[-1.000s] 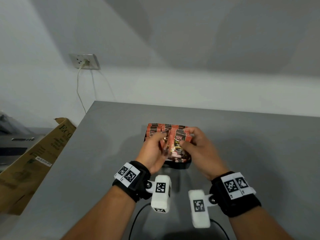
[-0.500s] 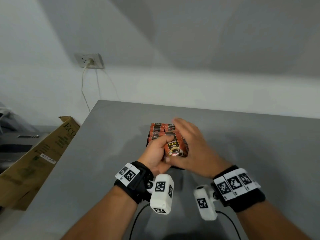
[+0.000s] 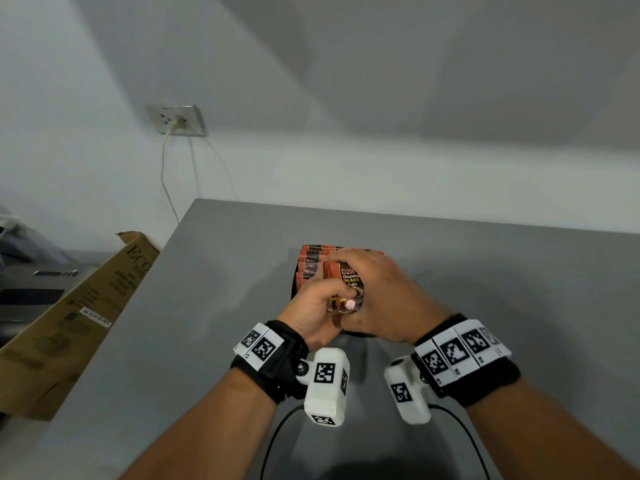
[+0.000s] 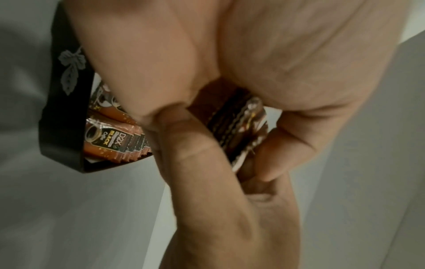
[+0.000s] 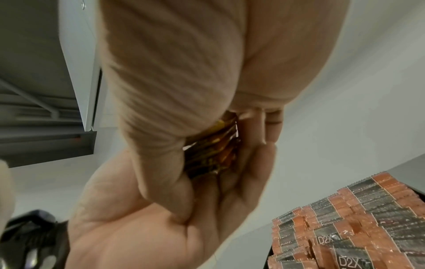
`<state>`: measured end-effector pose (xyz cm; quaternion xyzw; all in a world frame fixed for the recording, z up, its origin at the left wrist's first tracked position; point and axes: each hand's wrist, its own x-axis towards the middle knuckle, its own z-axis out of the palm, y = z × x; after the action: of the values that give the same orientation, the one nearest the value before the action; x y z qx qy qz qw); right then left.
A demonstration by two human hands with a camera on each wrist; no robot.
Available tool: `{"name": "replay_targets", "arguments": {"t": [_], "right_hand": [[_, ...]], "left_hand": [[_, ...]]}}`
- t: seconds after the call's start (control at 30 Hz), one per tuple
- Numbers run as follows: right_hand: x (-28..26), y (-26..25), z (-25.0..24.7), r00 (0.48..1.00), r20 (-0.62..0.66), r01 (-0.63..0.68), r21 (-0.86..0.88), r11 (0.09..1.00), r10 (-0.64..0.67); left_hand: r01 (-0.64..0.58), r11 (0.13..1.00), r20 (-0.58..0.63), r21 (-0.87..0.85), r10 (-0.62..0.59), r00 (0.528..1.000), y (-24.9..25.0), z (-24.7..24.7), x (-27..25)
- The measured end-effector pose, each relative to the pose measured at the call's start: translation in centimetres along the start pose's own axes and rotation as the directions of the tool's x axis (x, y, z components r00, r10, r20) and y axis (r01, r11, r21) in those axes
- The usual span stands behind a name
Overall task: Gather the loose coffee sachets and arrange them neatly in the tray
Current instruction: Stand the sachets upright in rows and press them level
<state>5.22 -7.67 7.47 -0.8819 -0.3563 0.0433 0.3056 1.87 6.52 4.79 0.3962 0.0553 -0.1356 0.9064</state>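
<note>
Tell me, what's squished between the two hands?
A small stack of sachets: the left hand pinches its bottom, the right hand cups its side, seen in the head view.

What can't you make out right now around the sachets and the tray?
- Sachet count in the held stack: head view, both hands cover most of it; only edges show in the wrist views.
- Tray: head view, right hand and left hand hide nearly all of it; free space unknown.
- Rows in the tray: cut off by the right wrist frame edge.
</note>
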Motion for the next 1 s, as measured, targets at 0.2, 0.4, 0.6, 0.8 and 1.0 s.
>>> {"name": "replay_targets", "arguments": {"t": [0.2, 0.4, 0.6, 0.8, 1.0], "right_hand": [[0.2, 0.1, 0.2, 1.0, 0.004, 0.019, -0.018, 1.0, -0.019], [-0.1, 0.0, -1.9, 0.987, 0.054, -0.157, 0.289, 0.944, 0.148], [1.6, 2.0, -1.9, 0.935, -0.069, -0.27, 0.499, 0.823, 0.349], [3.2, 3.1, -1.0, 0.937, -0.084, -0.266, 0.459, 0.848, 0.339], [3.6, 5.9, 2.3, 0.901, -0.041, -0.414, 0.213, 0.885, 0.431]], "left_hand": [[0.001, 1.0, 0.01, -0.006, -0.001, 1.0, -0.2, 0.2, 0.0], [-0.057, 0.984, -0.163, 0.168, 0.085, 0.983, 0.7, -0.2, 0.7], [-0.129, 0.911, -0.207, 0.391, 0.224, 0.952, 1.3, -1.1, 1.2], [-0.121, 0.877, -0.317, 0.466, 0.292, 0.902, 1.5, -2.4, 1.5], [-0.065, 0.881, -0.526, 0.469, 0.337, 0.781, 2.2, -5.8, 0.7]]}}
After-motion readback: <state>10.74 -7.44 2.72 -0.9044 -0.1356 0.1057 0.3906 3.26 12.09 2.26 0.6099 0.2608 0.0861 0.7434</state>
